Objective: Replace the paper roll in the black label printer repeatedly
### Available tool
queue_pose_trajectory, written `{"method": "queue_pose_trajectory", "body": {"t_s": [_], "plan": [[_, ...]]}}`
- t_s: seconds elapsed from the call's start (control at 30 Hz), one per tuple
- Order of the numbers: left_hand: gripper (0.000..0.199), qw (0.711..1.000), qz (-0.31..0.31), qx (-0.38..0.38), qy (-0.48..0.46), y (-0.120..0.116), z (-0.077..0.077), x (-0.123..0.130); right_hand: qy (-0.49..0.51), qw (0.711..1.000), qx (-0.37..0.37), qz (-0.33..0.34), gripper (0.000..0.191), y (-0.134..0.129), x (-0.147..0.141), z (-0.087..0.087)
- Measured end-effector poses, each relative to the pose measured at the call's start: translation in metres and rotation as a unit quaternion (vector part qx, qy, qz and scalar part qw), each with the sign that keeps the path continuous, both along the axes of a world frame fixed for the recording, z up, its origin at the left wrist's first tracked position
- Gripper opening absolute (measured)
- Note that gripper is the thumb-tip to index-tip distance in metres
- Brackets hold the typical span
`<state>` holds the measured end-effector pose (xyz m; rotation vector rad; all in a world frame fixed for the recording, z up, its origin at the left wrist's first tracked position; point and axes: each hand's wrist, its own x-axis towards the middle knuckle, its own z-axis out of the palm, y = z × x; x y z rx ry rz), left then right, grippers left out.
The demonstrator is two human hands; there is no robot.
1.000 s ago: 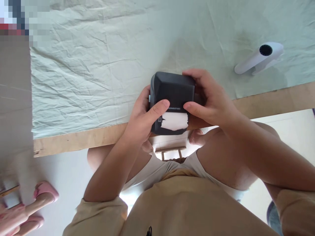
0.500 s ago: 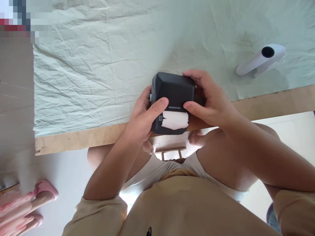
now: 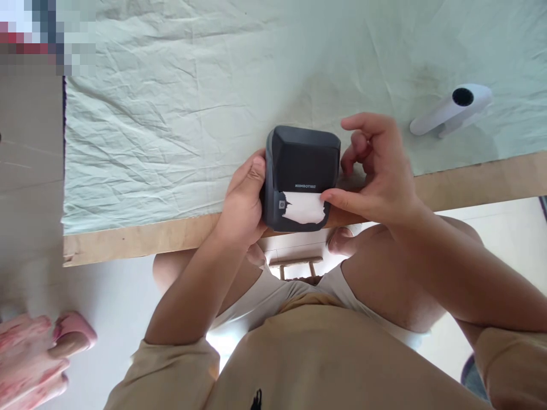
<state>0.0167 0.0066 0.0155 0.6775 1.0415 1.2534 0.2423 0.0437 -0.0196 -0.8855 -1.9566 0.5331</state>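
A dark grey and black label printer (image 3: 304,165) with NIIMBOT lettering is held above the table's near edge. A torn white sticker (image 3: 304,207) covers part of its lower face. My left hand (image 3: 247,199) grips the printer along its left side, the thumb up against that side and the other fingers partly hidden. My right hand (image 3: 378,171) is at the printer's right, fingers curled apart in the air. Its thumb tip is at the sticker's right edge; whether it presses there I cannot tell.
A pale green cloth (image 3: 171,114) covers the table, whose bare wooden edge (image 3: 141,234) shows in front. A white handheld device (image 3: 444,111) with a dark round end stands at the right. Someone in pink slippers (image 3: 79,327) is at the lower left.
My right hand's fingers have come off the printer's right side and moved right. My left thumb has slid from the printer's face to its left side.
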Motion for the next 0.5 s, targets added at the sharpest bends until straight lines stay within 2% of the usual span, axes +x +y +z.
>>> {"method": "queue_pose_trajectory", "body": {"t_s": [0.13,0.27,0.3,0.4,0.5], "plan": [[0.028,1.0,0.002,0.002,0.01,0.0,-0.002,0.0,0.011,1.0,0.0,-0.001,0.058,-0.002,-0.004,0.002],[0.029,1.0,0.0,-0.006,0.015,0.001,-0.007,-0.001,0.043,0.995,0.048,-0.074,0.017,-0.011,-0.016,0.019],[0.027,1.0,0.003,-0.007,0.012,0.001,-0.007,-0.001,0.062,0.991,0.053,-0.103,0.015,-0.011,-0.02,0.025],[0.018,1.0,0.017,-0.009,0.001,0.001,-0.008,0.0,0.105,0.977,0.067,-0.17,0.032,-0.006,-0.027,0.037],[0.016,1.0,0.012,-0.021,0.011,0.001,-0.005,0.001,0.081,0.975,0.082,-0.193,0.035,-0.001,-0.031,0.045]]}}
